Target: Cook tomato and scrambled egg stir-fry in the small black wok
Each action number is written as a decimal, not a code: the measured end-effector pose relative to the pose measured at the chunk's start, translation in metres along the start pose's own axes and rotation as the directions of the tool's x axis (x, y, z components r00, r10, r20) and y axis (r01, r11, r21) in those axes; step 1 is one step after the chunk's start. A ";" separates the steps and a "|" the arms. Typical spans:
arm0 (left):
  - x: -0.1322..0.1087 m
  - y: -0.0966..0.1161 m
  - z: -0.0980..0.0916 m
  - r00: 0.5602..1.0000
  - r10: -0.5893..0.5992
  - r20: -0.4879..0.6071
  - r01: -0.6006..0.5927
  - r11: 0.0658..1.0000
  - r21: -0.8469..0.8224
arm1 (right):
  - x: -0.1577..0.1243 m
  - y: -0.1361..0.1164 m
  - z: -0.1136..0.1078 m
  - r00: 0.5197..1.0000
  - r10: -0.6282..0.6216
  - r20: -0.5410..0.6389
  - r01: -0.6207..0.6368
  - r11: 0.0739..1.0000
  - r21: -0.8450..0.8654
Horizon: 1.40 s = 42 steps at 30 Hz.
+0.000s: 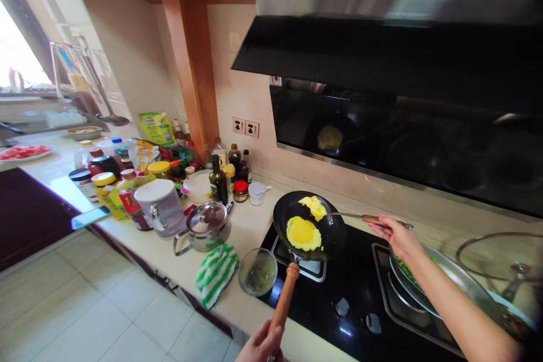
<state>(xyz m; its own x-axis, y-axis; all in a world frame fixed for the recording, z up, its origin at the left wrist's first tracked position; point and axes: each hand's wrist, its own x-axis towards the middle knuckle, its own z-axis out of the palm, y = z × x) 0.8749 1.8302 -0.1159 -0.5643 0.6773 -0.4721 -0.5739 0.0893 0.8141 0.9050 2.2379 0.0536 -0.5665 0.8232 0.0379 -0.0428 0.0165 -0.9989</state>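
Observation:
My left hand [263,344] is wrapped round the wooden handle of a black frying pan [283,212], which sits over the left burner, slightly tilted. Two pieces of yellow cooked egg lie in the pan: a larger round egg piece [303,233] near the handle side and a smaller crumpled egg piece [314,207] toward the back. My right hand [394,233] grips the wooden handle of a spatula [348,214]. The spatula's metal end reaches the smaller egg piece; its tip is hidden there.
A glass bowl [258,272] and a green-striped cloth [217,274] lie left of the pan. Behind them stand a lidded steel pot [207,223], a plastic pitcher [159,209] and several bottles. A steel wok [462,277] with greens occupies the right burner. The range hood [360,51] overhangs the stove.

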 end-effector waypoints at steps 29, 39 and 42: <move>0.013 -0.005 -0.001 0.991 -0.129 0.034 0.126 0.989 0.081 | -0.112 0.040 -0.011 0.565 -0.451 0.691 0.824 0.346 -0.448; 0.000 0.006 0.001 0.992 -0.087 0.092 0.084 0.996 0.031 | -0.114 0.032 -0.009 0.582 -0.499 0.642 0.810 0.284 -0.513; -0.008 0.012 0.004 0.993 -0.079 0.088 0.077 0.997 0.029 | -0.114 0.011 -0.007 0.586 -0.519 0.622 0.803 0.270 -0.531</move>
<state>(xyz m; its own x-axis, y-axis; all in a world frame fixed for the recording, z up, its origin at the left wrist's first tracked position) 0.8748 1.8288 -0.1013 -0.4623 0.7300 -0.5034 -0.5980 0.1625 0.7848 0.9746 2.1479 0.0382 -0.8218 0.1206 0.5569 -0.0298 0.9669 -0.2535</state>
